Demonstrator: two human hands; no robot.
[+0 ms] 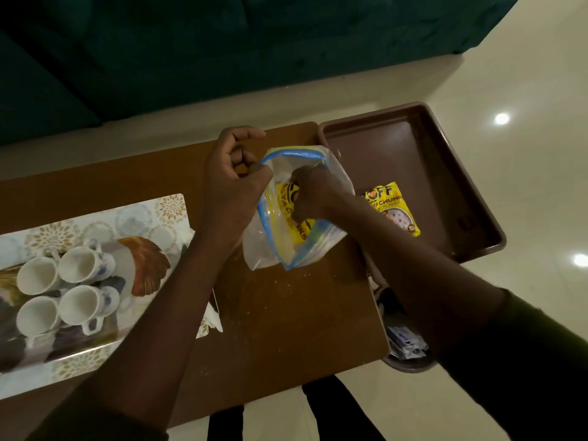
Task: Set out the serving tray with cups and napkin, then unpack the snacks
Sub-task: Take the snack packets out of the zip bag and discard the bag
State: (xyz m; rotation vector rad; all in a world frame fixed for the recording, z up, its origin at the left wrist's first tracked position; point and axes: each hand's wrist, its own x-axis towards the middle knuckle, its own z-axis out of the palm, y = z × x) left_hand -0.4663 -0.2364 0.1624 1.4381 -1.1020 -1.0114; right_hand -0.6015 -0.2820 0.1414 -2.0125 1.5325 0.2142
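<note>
A clear zip bag (270, 249) with a blue seal lies on the brown table (286, 329). My left hand (232, 179) pinches the bag's rim and holds its mouth apart. My right hand (313, 194) reaches inside the bag, closed on a yellow snack packet (294, 224). A second yellow snack packet (394, 208) lies in the brown tray (451, 173) at the right. On the left, a patterned serving tray (95, 218) carries several white cups (81, 264) lying together. A white napkin (213, 316) peeks out beneath my left forearm.
A dark green sofa (222, 52) runs along the far side. The brown tray overhangs the table's right end. A round bin (404, 345) with wrappers stands on the pale floor below the table's right edge. Crumbs dot the tabletop.
</note>
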